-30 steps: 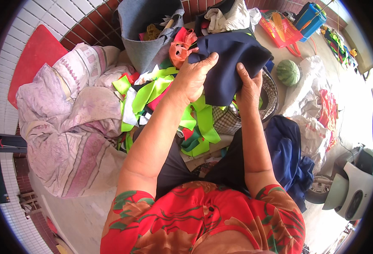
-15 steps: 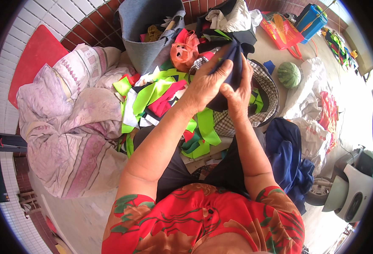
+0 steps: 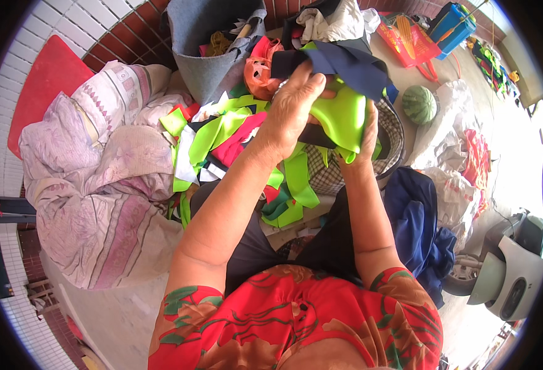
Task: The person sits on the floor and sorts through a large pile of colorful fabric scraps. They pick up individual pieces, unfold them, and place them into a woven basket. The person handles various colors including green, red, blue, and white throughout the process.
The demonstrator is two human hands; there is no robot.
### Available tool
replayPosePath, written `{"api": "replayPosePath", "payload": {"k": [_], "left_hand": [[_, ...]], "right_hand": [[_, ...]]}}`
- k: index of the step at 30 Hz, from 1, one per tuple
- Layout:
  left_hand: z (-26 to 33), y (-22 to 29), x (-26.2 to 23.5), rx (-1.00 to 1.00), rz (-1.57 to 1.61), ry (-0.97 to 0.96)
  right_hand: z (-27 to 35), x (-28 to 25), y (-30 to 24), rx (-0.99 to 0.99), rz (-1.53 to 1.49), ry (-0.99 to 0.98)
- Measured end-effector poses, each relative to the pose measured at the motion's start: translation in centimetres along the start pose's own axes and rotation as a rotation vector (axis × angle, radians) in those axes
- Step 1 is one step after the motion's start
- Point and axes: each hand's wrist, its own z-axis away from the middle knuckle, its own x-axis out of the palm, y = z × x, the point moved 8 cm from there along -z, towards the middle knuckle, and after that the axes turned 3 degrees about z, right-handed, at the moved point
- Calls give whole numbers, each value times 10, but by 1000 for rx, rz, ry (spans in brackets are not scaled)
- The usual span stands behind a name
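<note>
Clock positions are read from the held cloths, with twelve o'clock pointing away from the person. The left hand [image 3: 293,114] is narrowed on the near-left edge of the lime cloth [image 3: 343,117], thumb uppermost; its hidden fingers may also catch the navy cloth [image 3: 367,71] lying across the twelve o'clock side. The right hand [image 3: 370,132] closes on the lime cloth at four o'clock, its fingers largely concealed. This opposed grip appears to support the soft material from two sides, since limp fabric would otherwise sag. Both cloths are raised above the checked basket [image 3: 397,132], whose rim shows at four o'clock; that position probably keeps loose pieces within short reach. The scrap pile [image 3: 222,132] lies between eight and nine o'clock, beside the left forearm, likely for the same reason. The grey bin [image 3: 200,71] stands between nine and ten o'clock, its open top facing up, which leaves its contents accessible. The watermelon [image 3: 419,106] rests at three o'clock, outside the basket, apart from the fabric.
</note>
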Motion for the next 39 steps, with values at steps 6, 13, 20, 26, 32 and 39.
{"api": "replayPosePath", "payload": {"k": [6,13,20,26,32,39], "left_hand": [[-4,0,-11,97,-165,26],[3,26,-22,319,-682,195],[-1,38,-48,208,-575,304],[-2,49,-73,301,-443,304],[-2,60,-55,258,-596,14],[8,41,-38,314,-1194,-89]], "right_hand": [[1,-6,15,99,-145,-32],[3,-19,18,58,65,109],[2,-21,29,239,-198,-212],[-1,-8,37,302,-158,-204],[-3,-10,29,285,-119,-175],[-10,-11,23,262,-140,-183]]}}
